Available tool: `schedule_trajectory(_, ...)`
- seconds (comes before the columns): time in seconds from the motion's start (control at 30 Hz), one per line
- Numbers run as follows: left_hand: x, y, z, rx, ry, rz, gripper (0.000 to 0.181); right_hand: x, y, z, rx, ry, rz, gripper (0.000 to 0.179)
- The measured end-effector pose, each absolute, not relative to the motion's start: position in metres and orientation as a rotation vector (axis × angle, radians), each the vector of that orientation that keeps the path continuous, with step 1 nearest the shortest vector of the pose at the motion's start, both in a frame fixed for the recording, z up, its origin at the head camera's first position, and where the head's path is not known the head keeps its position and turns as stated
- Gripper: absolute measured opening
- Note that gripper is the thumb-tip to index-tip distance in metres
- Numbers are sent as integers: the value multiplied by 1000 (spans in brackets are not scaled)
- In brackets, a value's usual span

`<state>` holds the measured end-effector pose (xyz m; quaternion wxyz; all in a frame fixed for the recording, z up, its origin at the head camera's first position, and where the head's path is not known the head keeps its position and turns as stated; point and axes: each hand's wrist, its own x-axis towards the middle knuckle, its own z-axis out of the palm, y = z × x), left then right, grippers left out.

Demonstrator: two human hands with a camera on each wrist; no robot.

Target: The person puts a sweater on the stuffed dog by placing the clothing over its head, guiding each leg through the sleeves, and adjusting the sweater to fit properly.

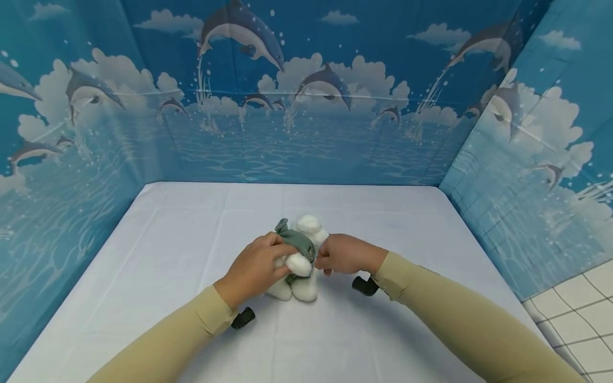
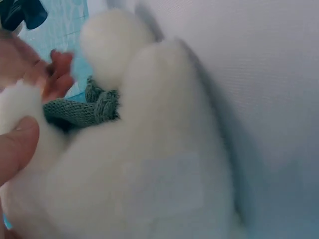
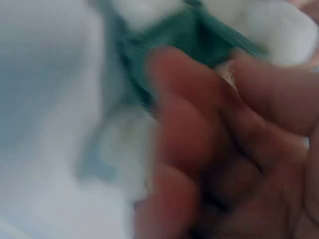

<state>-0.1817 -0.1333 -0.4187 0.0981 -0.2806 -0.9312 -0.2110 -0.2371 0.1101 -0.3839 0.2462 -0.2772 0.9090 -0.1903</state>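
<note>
**Two hands on a plush toy**

While the white plush toy lies on the worktop, the head view shows the left hand gripping its side and the right hand pinching its grey-green knitted garment. Left wrist: the thumb presses fur. Right wrist: blurred, curled fingers at the knit.

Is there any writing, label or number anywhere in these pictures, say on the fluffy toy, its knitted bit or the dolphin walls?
None can be read.
The white plush toy and its grey-green knitted garment show no tag or lettering.
The dolphin backdrop bears pictures only, no words.
The white tablecloth is plain.
Both wrist views are too blurred to show any small print, with the left hand and right hand covering part of the toy.
</note>
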Motion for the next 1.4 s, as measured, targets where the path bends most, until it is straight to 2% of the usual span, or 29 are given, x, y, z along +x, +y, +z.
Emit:
schedule_trajectory(0.2,-183,-133,-421,-795,-2815,-726,28,-248,87,-366,-780,2538,-795,27)
schedule_trajectory(0.33,-181,-133,-421,-764,-2854,-787,27,-253,71,-369,-865,2485,-700,30)
schedule_trajectory(0.67,-180,-132,-427,-804,-2820,-732,21,-256,60,-372,-952,2582,-506,13)
schedule_trajectory(1.03,-178,-133,-429,-811,-2817,-727,21,-257,56,-375,-968,2583,-437,15)
schedule_trajectory(1.17,-179,-133,-430,-798,-2830,-738,22,-255,60,-376,-938,2583,-562,19)
schedule_trajectory(1.4,-182,-130,-425,-677,-2875,-778,24,-250,87,-360,-874,2546,-924,11)
